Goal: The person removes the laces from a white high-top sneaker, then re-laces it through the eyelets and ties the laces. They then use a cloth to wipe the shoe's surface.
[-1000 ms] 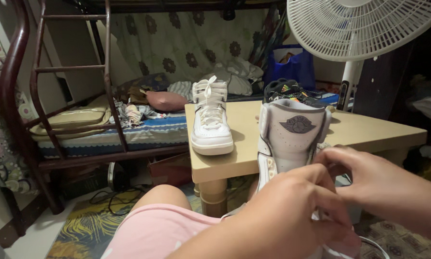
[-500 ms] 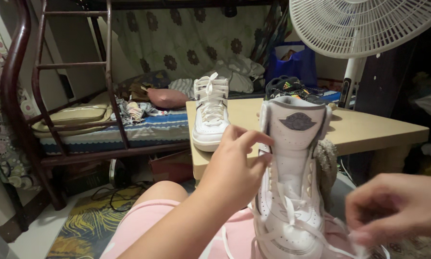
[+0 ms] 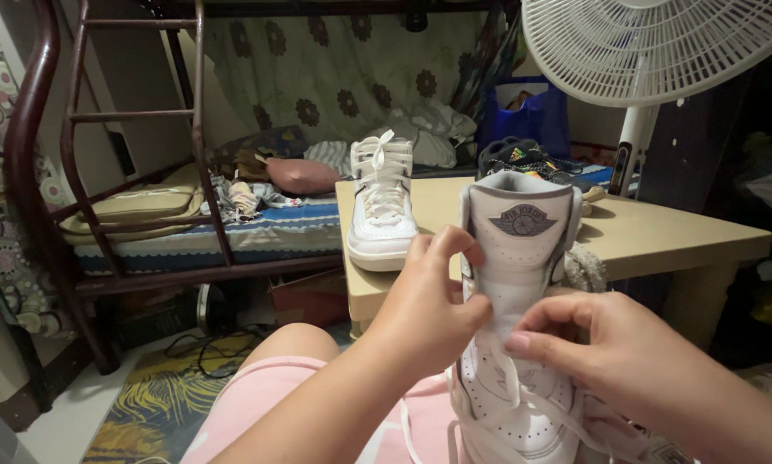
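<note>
I see my left hand (image 3: 429,301) pinching the side of the white high shoe (image 3: 519,283) standing on my lap, my right hand (image 3: 592,352) curled shut around its lace (image 3: 511,378), and the other white shoe (image 3: 382,206) sitting on the tan surface (image 3: 661,232).

Dim warm indoor light, sharp focus, wide-angle edges.
</note>
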